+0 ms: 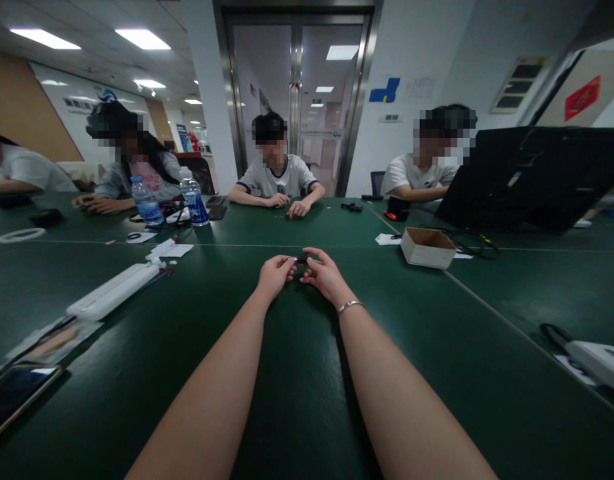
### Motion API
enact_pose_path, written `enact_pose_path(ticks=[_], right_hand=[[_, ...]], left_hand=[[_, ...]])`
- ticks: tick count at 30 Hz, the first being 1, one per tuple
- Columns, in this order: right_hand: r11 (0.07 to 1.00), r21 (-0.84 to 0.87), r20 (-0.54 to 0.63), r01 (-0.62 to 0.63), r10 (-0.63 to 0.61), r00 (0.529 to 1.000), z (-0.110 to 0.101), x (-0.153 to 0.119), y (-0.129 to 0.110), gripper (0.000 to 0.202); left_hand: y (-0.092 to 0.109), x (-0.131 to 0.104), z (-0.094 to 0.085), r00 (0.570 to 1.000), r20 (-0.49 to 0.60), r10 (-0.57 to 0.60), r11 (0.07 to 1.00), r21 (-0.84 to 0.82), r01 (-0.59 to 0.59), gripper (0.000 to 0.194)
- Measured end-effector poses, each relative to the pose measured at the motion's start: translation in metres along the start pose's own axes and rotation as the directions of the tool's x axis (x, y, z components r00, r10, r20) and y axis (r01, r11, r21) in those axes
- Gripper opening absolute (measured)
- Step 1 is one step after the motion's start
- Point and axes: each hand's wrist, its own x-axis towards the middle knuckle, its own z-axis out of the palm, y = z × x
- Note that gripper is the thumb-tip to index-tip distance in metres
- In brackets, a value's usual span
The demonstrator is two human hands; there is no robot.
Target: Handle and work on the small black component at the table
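My left hand (275, 276) and my right hand (327, 276) meet above the green table (297, 373), arms stretched forward. Between them is a small black piece (301, 259) with a shiny, silver-looking part at its left end; its kind is too small to make out. The left fingertips pinch the silver end. Thumb and fingers of the right hand close on the black end, while its lower fingers curl beneath. A silver bracelet (350, 306) circles my right wrist.
An open cardboard box (427, 248) stands right of my hands, near a large black monitor (531, 177). Leftward lie a white power strip-like case (114, 291), a phone (21, 393) and two water bottles (194, 200). Several people sit across the table. A white device (599, 363) lies far right.
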Motion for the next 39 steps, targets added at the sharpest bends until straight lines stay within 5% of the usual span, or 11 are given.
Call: enact_pose_path(ticks=[19, 39], right_hand=[[1.000, 0.000, 0.009, 0.013, -0.013, 1.000, -0.0005, 0.0000, 0.0008, 0.025], [0.998, -0.018, 0.092, 0.053, -0.051, 0.994, -0.0049, 0.0028, 0.0048, 0.023]], left_hand=[[-0.0013, 0.0021, 0.0026, 1.000, -0.028, 0.001, 0.997, 0.083, 0.001, 0.023], [-0.0020, 0.0033, -0.0019, 0.997, -0.073, 0.011, 0.951, 0.310, 0.012, 0.048]])
